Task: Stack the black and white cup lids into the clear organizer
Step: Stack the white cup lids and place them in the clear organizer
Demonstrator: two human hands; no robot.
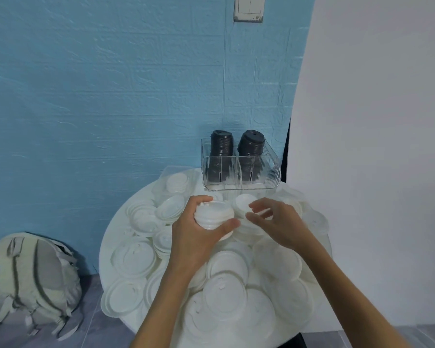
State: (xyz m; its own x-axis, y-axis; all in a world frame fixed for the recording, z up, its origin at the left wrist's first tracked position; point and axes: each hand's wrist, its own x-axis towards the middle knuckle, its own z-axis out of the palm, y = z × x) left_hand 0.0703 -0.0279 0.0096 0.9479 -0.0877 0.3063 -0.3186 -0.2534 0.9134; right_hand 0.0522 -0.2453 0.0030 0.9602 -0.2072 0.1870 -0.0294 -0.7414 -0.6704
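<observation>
two stacks of black lids (221, 146) are kept in the clear organizer (239, 169) (one per side). a stack of white lids (212, 216) is gripped by the left hand (199, 229); the right hand (276, 222) is held loose beside it.

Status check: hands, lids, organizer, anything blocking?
Left hand grips white lid stack. Right hand open, reaching beside it. Organizer holds two black stacks; front free. Nothing blocking.

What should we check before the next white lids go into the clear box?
1. Left hand grips the white lid stack: ok.
2. Right hand free to pick more: ok, fingers relaxed, holding nothing.
3. Clear organizer upright on the table: ok.
4. Room in the organizer: front looks free; two black lid stacks fill the back.
5. Held stack lined up straight: cannot tell, hand covers it.
</observation>
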